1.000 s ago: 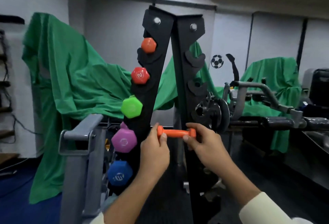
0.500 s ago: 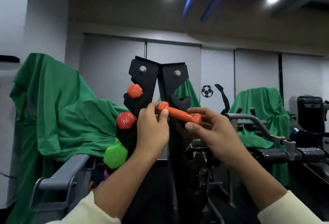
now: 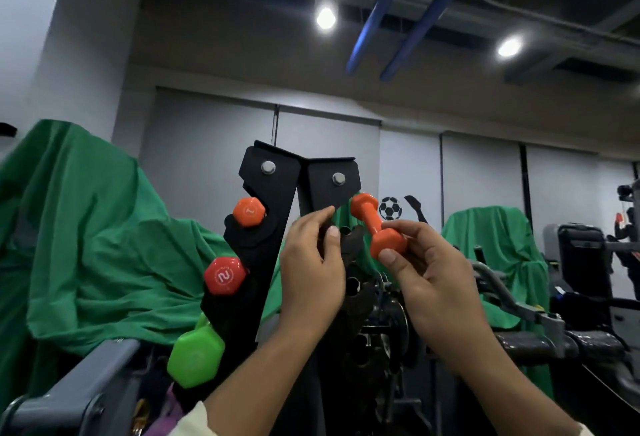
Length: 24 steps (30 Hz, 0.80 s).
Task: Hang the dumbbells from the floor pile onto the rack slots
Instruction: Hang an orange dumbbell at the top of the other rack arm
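Partly done: left rack (image 3: 266, 228) side filled; right hand (image 3: 429, 283) pinching orange dumbbell (image 3: 377, 224) near top right slot, left hand (image 3: 311, 276) loosely curled, holding nothing.

The rack (image 3: 277, 193) stands right before you, three dumbbells (image 3: 225, 275) stepped down its left upright. Your left hand (image 3: 311, 273) sits between the uprights; your right hand (image 3: 429, 280) is just to its right, with a small dumbbell (image 3: 375, 224) beside the right upright's top. Draped cloth (image 3: 86, 228) lies behind.
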Each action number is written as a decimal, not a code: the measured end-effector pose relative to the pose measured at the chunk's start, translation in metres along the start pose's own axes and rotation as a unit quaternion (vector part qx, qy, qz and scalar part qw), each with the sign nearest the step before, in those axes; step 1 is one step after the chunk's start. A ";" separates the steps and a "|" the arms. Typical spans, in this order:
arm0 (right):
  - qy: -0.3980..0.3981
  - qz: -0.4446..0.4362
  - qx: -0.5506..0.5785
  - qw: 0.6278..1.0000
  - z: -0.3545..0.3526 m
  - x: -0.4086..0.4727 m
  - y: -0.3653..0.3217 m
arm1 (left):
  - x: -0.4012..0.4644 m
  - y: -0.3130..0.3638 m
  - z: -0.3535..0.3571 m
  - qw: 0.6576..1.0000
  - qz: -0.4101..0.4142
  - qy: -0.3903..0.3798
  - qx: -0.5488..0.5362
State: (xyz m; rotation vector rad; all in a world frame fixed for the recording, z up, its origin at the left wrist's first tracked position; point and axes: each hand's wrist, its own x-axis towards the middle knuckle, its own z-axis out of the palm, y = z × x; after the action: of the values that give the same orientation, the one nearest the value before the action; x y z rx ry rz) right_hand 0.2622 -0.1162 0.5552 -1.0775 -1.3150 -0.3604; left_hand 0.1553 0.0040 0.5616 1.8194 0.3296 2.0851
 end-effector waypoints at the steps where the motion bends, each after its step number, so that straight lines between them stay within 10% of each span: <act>1: 0.010 0.001 -0.019 1.000 0.001 0.002 0.002 | -0.005 -0.005 0.003 1.000 0.015 0.010 0.011; 11: -0.013 -0.026 -0.209 0.978 0.031 0.038 0.013 | 0.018 -0.051 0.028 0.937 -0.317 -0.023 -0.142; 24: -0.084 0.009 -0.213 0.973 0.038 0.083 0.018 | 0.065 -0.101 0.050 0.857 -0.334 -0.124 -0.374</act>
State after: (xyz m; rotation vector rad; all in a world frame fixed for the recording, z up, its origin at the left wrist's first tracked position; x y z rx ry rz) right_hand 0.2767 -0.0481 0.6176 -1.5049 -1.4114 -0.5653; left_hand 0.2090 0.1199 0.5871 1.2187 0.0392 1.2166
